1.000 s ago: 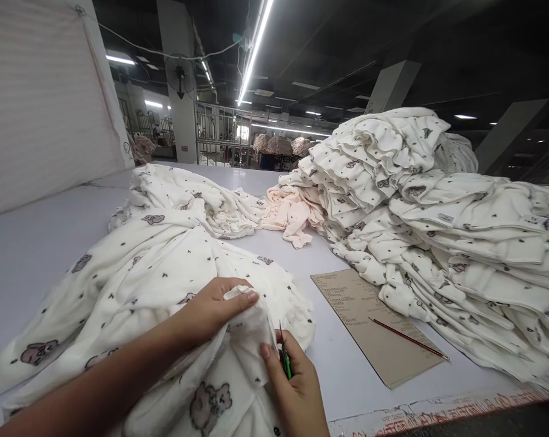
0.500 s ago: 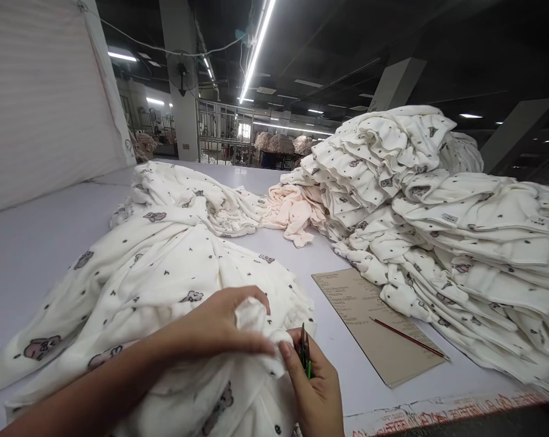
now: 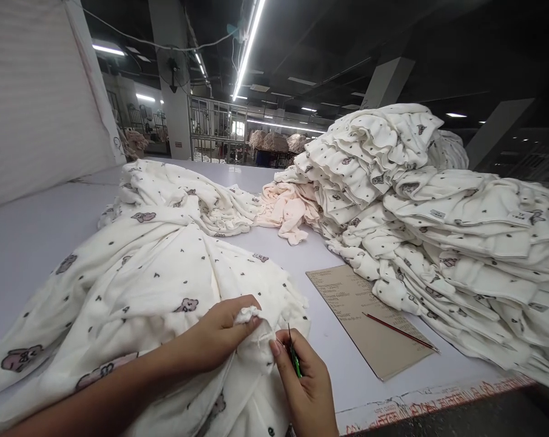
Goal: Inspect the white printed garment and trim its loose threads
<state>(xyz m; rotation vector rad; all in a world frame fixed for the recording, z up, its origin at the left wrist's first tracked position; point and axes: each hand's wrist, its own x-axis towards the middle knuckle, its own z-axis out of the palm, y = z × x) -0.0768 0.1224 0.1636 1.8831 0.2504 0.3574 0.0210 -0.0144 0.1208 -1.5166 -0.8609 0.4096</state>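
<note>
A white fleecy garment (image 3: 178, 261) with bear figures and small dark marks lies bunched in front of me. My left hand (image 3: 231, 328) is closed on a gathered edge of it, thumb on top. Close by on the right, my right hand (image 3: 304, 379) has a pair of thread snips (image 3: 294, 352) with green handles tucked in its fingers, dark blades pointing up. Its thumb and forefinger pinch together at the cloth's edge; whether a thread is between them I cannot make out.
Tall piles of the same white printed cloth (image 3: 465, 224) fill the right side. Peach-coloured cloth (image 3: 287, 209) lies at their foot. A brown printed card (image 3: 360, 328) rests on the pale table (image 3: 347, 397), a dark red pencil (image 3: 400, 332) across it.
My left hand's fingers have drawn back along the edge, exposing more of the seam between the hands. The green handles of the snips show more. The view has shifted slightly.
</note>
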